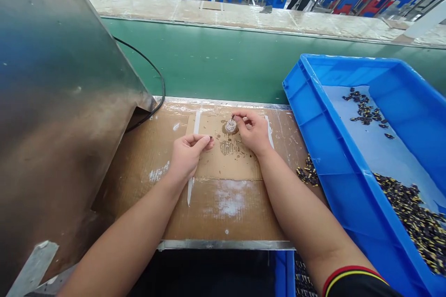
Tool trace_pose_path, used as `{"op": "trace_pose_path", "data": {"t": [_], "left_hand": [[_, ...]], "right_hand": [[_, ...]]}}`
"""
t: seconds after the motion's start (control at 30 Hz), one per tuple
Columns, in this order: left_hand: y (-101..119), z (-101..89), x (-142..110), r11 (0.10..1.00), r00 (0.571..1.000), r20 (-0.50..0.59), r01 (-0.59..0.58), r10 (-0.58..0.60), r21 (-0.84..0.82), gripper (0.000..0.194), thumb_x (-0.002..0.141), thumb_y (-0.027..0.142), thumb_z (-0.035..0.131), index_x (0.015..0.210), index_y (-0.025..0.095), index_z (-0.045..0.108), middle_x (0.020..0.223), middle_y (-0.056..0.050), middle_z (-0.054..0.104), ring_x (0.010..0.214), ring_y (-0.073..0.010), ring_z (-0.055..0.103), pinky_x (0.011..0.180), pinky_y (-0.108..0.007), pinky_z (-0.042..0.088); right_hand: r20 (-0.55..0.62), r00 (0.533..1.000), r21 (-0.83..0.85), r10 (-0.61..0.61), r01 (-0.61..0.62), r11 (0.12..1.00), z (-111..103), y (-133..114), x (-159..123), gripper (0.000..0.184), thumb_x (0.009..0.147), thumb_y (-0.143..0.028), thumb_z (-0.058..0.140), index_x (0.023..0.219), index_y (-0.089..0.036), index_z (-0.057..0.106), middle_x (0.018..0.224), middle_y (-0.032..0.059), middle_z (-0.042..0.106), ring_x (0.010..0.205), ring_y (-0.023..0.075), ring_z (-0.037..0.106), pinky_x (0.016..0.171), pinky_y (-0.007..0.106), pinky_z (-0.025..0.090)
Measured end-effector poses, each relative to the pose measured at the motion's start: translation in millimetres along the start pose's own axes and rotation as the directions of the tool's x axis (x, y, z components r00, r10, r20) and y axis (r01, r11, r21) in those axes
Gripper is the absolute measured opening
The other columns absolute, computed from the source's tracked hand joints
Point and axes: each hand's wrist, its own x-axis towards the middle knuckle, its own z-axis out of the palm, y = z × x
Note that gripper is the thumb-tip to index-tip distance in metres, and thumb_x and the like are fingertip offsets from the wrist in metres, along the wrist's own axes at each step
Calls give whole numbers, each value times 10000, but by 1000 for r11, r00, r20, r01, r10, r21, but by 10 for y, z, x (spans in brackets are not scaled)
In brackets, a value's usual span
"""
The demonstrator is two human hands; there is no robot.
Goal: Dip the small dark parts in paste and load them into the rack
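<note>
My left hand (191, 152) is above the left edge of a taped cardboard sheet (212, 169). Its thumb and index finger pinch a tiny dark piece (211, 138), too small to name. Over a small clear round dish (230, 125), my right hand (253, 131) has its fingertips closed on a small dark piece (233, 118) at the rim. Wet-looking stains surround the dish, and a patch of slots or marks (228, 147) shows on the cardboard just below it.
A large blue bin (334, 148) on the right holds many small black-and-yellow pieces (411, 209). More pieces (308, 171) lie against its outer side. A metal housing (66, 102) with a black cable (158, 72) stands left. A green panel (216, 62) rises behind.
</note>
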Motion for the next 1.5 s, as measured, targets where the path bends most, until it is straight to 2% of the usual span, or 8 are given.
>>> {"op": "trace_pose_path", "data": {"t": [0.2, 0.43, 0.63, 1.03, 1.17, 1.23, 1.37, 1.5], "left_hand": [[-6, -1, 21, 999, 999, -23, -37, 37, 22, 389, 649, 429, 964, 802, 118, 788, 819, -111, 779, 733, -164, 723, 792, -307, 627], [-29, 22, 12, 997, 997, -19, -67, 68, 44, 339, 694, 397, 943, 833, 128, 792, 846, -103, 785, 753, -158, 724, 815, -302, 617], [-33, 19, 11, 996, 997, -18, -69, 70, 56, 389, 671, 432, 958, 840, 128, 785, 850, -110, 783, 759, -165, 725, 817, -306, 607], [-28, 32, 1, 993, 995, -13, -94, 95, 72, 340, 692, 408, 932, 830, 135, 785, 843, -98, 780, 760, -166, 722, 797, -304, 611], [-23, 35, 1, 991, 994, -11, -107, 108, 81, 319, 702, 393, 924, 828, 133, 787, 834, -97, 777, 751, -162, 718, 792, -301, 607], [-15, 38, 1, 992, 994, -8, -111, 111, 63, 314, 696, 385, 928, 814, 132, 786, 813, -93, 773, 742, -158, 716, 783, -296, 609], [34, 69, -55, 995, 999, 21, -27, 29, -99, 315, 638, 328, 966, 771, 122, 768, 804, -94, 776, 748, -147, 726, 782, -265, 616], [122, 147, -244, 945, 990, 80, 134, -115, -299, 236, 670, 212, 934, 801, 106, 769, 839, -93, 787, 787, -123, 742, 783, -187, 608]], "right_hand": [[12, 1000, -47, -8, 8, 999, 8, -9, -10, 163, 977, -292, 642, 1048, -274, 787, 1061, 19, 809, 865, 184, 720, 761, 343, 588], [22, 999, -68, -45, 46, 997, 7, -5, -25, 174, 987, -288, 627, 1055, -271, 786, 1053, 28, 805, 901, 199, 720, 771, 360, 592], [0, 998, -74, -65, 64, 995, 13, -20, -27, 175, 992, -287, 623, 1060, -276, 784, 1055, 25, 803, 905, 202, 722, 767, 364, 596], [-9, 999, -61, -53, 53, 997, 22, -21, -16, 193, 1006, -283, 601, 1071, -282, 783, 1066, 27, 804, 955, 211, 727, 781, 365, 601], [10, 995, -109, -104, 104, 989, 27, -6, -12, 194, 1007, -270, 594, 1049, -279, 784, 1071, 36, 803, 978, 225, 715, 832, 390, 594], [-32, 995, -127, -99, 94, 987, 31, 15, -4, 181, 998, -267, 602, 1033, -266, 780, 1047, 46, 802, 962, 227, 714, 832, 387, 593], [-247, 968, -50, 43, -57, 997, -15, -18, 29, 144, 964, -296, 642, 1010, -219, 754, 973, 50, 791, 858, 193, 723, 782, 344, 598], [-316, 936, 125, 154, -120, 985, -184, -325, -4, 142, 927, -333, 699, 967, -199, 722, 895, 38, 765, 797, 167, 726, 771, 330, 609]]}}
